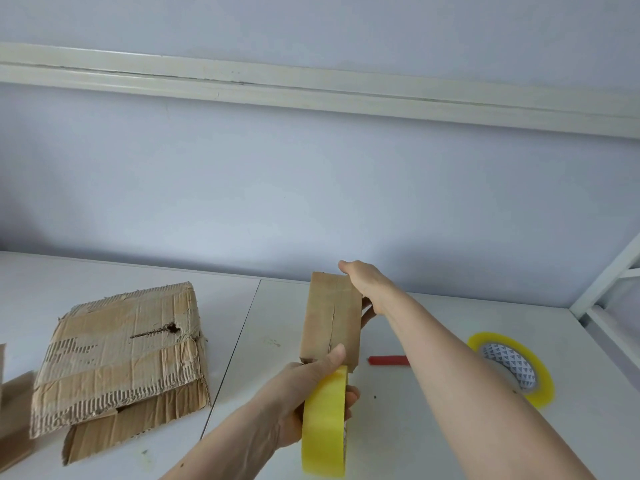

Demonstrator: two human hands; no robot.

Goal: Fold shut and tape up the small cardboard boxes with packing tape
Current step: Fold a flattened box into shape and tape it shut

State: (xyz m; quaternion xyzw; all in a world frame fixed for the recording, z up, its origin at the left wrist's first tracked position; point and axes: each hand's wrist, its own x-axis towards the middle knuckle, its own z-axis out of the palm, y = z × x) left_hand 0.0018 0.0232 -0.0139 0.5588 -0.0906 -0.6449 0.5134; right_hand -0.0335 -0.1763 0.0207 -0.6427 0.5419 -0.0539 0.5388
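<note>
Head view: on the white table (433, 420), a torn flat carton (121, 358) lies at nine o'clock. At centre stands the small cardboard box (330, 317), my right hand (367, 289) curled round its far end. My left hand (308, 393) grips a yellow tape roll (325, 424), thumb pressed on the box's near end. A second roll (512, 368) lies at three o'clock.

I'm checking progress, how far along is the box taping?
Done: the small box has its flaps folded shut. In hand: the right hand steadies it while the left hand brings the tape roll to the seam. Left: whether the seam is sealed is unclear.
</note>
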